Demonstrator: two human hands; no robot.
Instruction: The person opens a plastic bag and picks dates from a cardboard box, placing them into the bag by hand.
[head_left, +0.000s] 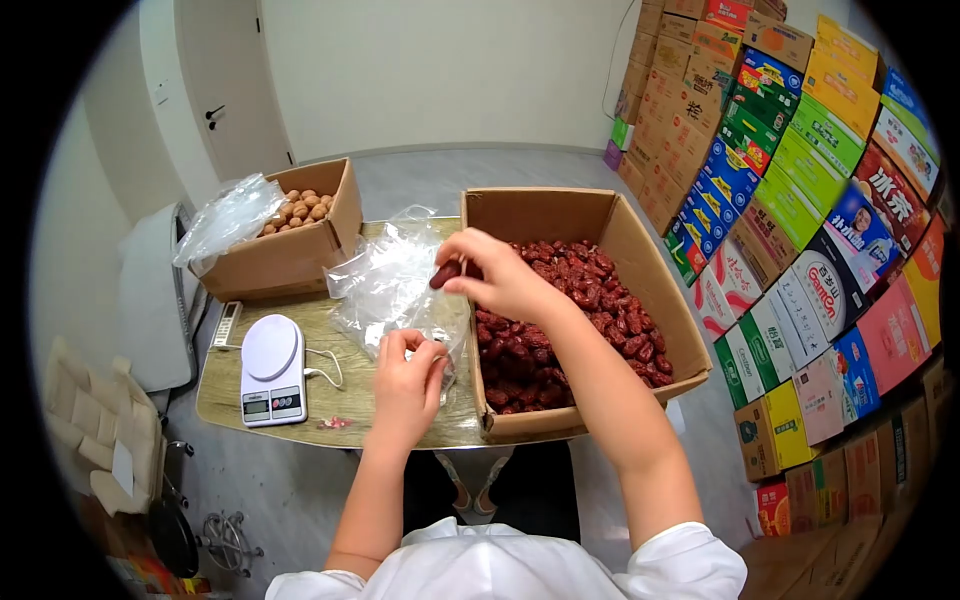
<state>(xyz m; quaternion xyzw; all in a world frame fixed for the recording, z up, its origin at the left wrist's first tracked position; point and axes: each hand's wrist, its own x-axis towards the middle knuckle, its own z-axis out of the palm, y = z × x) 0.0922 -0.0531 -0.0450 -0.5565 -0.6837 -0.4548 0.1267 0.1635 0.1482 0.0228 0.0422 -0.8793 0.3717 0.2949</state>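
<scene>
My right hand (pixel 490 275) holds a few dark red dates (pixel 447 272) between thumb and fingers, above the left edge of a large cardboard box (pixel 655 300) of red dates (pixel 610 305). My left hand (pixel 410 372) pinches the near edge of a clear plastic bag (pixel 385 285), which lies crumpled on the table between the boxes. Left of that hand stands a white kitchen scale (pixel 273 365) with nothing on its round plate.
A smaller cardboard box (pixel 290 260) with walnuts (pixel 300 210) and plastic bags (pixel 230 215) stands at the table's back left. Red scraps (pixel 336 423) lie near the front edge of the table (pixel 225 385). Stacked cartons (pixel 790 200) fill the right side; a beige chair (pixel 100 420) is at left.
</scene>
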